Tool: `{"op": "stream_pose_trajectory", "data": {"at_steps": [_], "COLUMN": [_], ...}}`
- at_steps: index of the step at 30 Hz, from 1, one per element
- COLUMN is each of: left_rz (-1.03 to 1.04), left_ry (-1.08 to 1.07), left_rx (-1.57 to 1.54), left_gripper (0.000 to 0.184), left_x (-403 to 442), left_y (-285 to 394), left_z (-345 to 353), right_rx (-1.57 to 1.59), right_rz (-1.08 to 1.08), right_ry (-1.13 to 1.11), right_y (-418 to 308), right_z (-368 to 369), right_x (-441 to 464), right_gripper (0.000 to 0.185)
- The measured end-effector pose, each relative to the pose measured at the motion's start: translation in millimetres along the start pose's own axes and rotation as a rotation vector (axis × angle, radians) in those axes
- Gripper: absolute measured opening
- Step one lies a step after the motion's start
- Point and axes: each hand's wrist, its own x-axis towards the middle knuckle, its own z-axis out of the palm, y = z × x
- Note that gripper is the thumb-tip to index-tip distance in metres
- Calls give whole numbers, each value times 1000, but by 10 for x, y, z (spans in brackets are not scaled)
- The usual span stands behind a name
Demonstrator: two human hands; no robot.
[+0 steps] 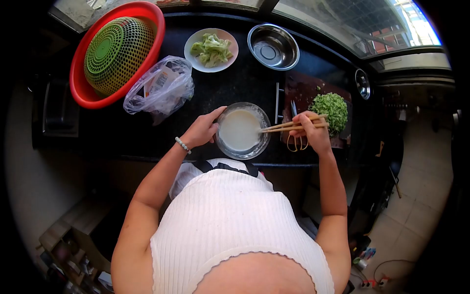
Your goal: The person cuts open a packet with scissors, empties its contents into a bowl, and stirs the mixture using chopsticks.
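A glass bowl (267, 128) of white, milky batter (239, 130) stands near the counter's front edge. My left hand (201, 128) grips its left rim, thumb and fingers closed on the glass. In my right hand (312, 132) is a pair of wooden chopsticks (286, 127), their tips dipping into the batter at the bowl's right side. Just behind that hand, scissors (293, 109) with yellow handles lie at the left of a dark red cutting board (297, 88). A heap of finely chopped greens (329, 111) rests on the board.
At the back left, a green strainer basket (117, 51) sits upside down in a red basin (78, 78). Beside it lies a clear plastic bag (169, 88). A white plate (191, 49) of cut pale-green vegetable pieces and a steel bowl (274, 46) stand along the back, below the window.
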Motion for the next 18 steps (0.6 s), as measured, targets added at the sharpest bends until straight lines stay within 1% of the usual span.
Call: {"op": "stream_pose_trajectory", "data": {"at_steps": [1, 4, 7, 10, 13, 15, 16, 17, 18], "left_rz": [8, 30, 57, 82, 208, 240, 255, 190, 125], "left_ry": [-6, -29, -59, -99, -104, -94, -89, -58, -29], "left_rx": [12, 104, 84, 169, 326, 264, 234, 132, 31], "left_gripper": [58, 61, 61, 59, 55, 52, 51, 50, 49], "left_x": [26, 103, 128, 202, 345, 401, 415, 389, 331], "left_y": [2, 28, 82, 81, 39, 15, 3, -20, -56], "left_z": [7, -1, -45, -93, -109, -104, -102, -99, -95], "right_rx": [20, -92, -199, -311, -386, -437, -518, -598, -551], "right_rz": [3, 33, -8, -34, -88, -361, -479, -597, -636], "right_ry": [17, 28, 34, 3, -94, -189, -271, -352, -386], "right_y": [-56, -244, -454, -656, -763, -657, -671, -671, -591], "right_z": [32, 112, 352, 602, 904, 1154, 1234, 1281, 1261], "right_x": [122, 493, 733, 899, 976, 886, 743, 564, 413], "right_gripper": [25, 24, 25, 24, 22, 19, 18, 17, 18]}}
